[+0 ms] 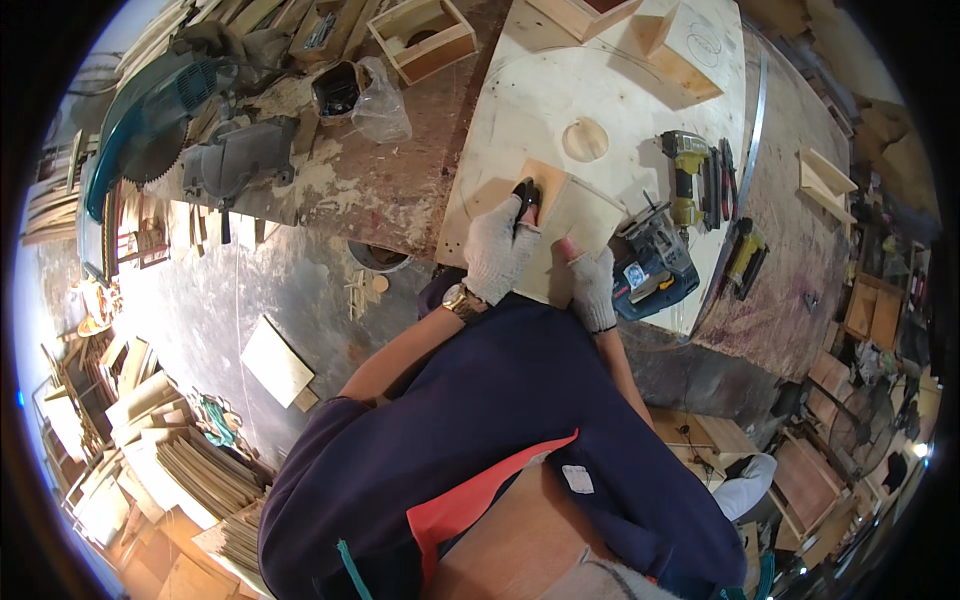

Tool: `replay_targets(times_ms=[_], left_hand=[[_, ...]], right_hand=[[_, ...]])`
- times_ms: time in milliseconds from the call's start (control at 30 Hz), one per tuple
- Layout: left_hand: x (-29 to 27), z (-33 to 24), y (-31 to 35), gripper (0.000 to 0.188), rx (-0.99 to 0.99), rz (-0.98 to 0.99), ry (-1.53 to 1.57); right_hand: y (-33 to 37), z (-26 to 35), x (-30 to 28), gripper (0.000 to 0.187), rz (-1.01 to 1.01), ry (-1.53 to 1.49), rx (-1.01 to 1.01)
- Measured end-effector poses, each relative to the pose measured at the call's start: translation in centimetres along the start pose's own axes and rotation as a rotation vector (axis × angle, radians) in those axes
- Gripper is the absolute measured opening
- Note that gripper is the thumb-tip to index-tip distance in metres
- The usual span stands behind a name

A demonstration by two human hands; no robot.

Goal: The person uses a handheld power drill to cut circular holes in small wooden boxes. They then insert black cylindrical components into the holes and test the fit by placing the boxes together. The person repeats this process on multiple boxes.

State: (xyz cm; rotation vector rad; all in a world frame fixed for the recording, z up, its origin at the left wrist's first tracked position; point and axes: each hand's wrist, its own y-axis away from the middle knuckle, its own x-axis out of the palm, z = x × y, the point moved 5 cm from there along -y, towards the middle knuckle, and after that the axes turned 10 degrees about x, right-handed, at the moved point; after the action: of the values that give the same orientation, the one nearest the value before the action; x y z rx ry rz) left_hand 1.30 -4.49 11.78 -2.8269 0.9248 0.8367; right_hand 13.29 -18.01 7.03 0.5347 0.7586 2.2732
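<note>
My left hand (498, 248), in a white knitted glove, lies with its fingers stretched over the tan end of a light wooden workpiece (583, 214). Dark material shows at those fingertips, but what it is I cannot make out. At the workpiece's near right edge is my right hand (594, 288), also gloved; its bare thumb lies on the wood and the other fingers are mostly hidden. The workpiece rests on a pale plywood board (510, 120) close to my body. Just right of my right hand sits a blue and grey jigsaw (655, 265).
A yellow-green nail gun (688, 180) and dark pliers (727, 175) lie right of the workpiece; another yellow tool (746, 258) is beyond. Open wooden boxes (422, 38) stand at the back. A bench vise (240, 158) and a circular saw (150, 150) are on the left.
</note>
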Motion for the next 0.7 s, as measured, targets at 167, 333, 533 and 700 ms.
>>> replay_targets(times_ms=[167,333,533,700], left_hand=[[0.1,-0.3,-0.2,0.034,0.025,-0.028,-0.035],[0.4,0.8,-0.6,0.036,0.088,-0.106,0.019],[0.1,0.1,-0.1,0.035,-0.006,-0.112,-0.078],[-0.5,-1.0,0.0,0.031,0.115,-0.203,-0.034]], right_hand=[[-0.4,-0.4,-0.3,0.042,-0.055,-0.058,-0.046],[0.0,0.6,0.3,0.045,-0.006,0.089,-0.030],[-0.5,0.2,0.0,0.040,-0.022,0.111,-0.080],[0.0,1.4,0.3,0.035,-0.039,0.055,-0.135]])
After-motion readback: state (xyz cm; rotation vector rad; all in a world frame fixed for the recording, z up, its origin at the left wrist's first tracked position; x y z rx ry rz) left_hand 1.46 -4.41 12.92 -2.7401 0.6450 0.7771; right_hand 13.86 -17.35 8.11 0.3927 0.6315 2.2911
